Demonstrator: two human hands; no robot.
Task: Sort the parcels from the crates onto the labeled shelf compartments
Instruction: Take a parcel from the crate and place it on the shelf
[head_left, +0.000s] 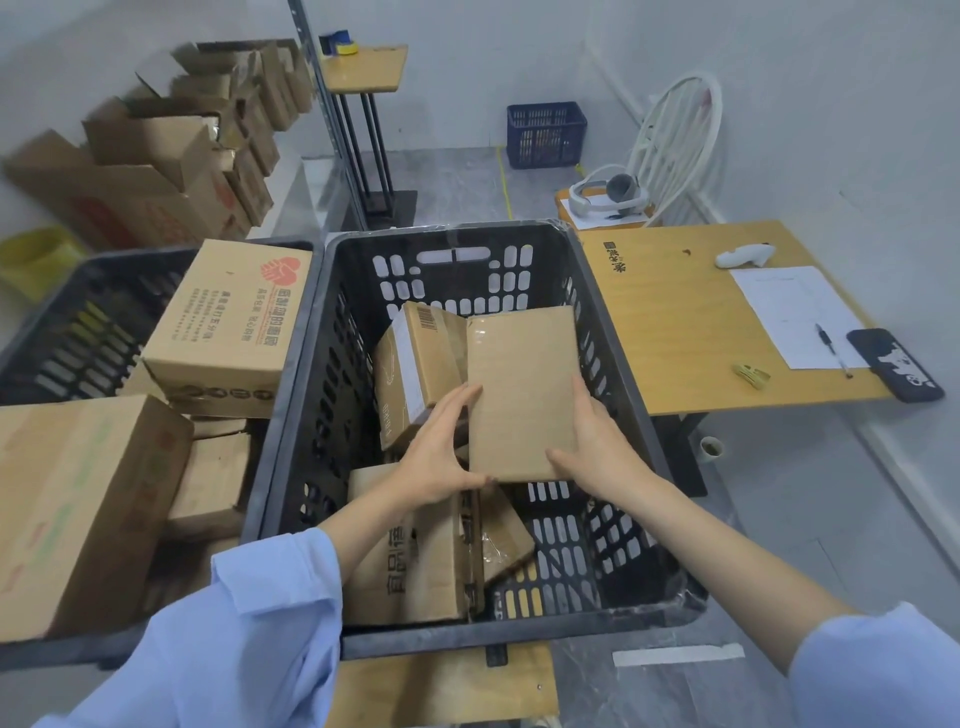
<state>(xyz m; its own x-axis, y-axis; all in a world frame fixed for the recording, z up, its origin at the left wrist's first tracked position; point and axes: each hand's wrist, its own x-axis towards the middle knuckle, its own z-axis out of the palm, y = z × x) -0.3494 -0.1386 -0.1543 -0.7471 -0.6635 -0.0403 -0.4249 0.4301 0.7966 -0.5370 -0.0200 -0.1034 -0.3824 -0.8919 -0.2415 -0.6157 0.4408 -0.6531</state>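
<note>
Crates stand side by side below the camera. The left crate is packed high: a large carton at the near end and a printed carton perched on others, its edge close to the shared rim. Judgement: a knock from the left forearm during the lift could shift that printed carton, as it sits above the crate wall.

The right crate holds loose parcels. A labelled parcel leans upright against the held one; a lettered parcel lies beneath both wrists. The held parcel, plain brown, is inside this crate, raised above its floor, flat face up. The left hand presses its left edge with the thumb hooked under the near corner; the right hand clasps its right edge, fingers spread. Both hands grip by side pressure only.

Risks, as judged:
- The labelled parcel may topple once its support is withdrawn.
- Smooth taped cardboard may slip between the palms if the parcel is heavy.
- No address label shows on the held parcel's upper face, so its compartment cannot be told; misplacement is possible unless it is turned.

The table to the right carries a paper sheet and pen, clear of the lift path. No shelf compartments are visible.
</note>
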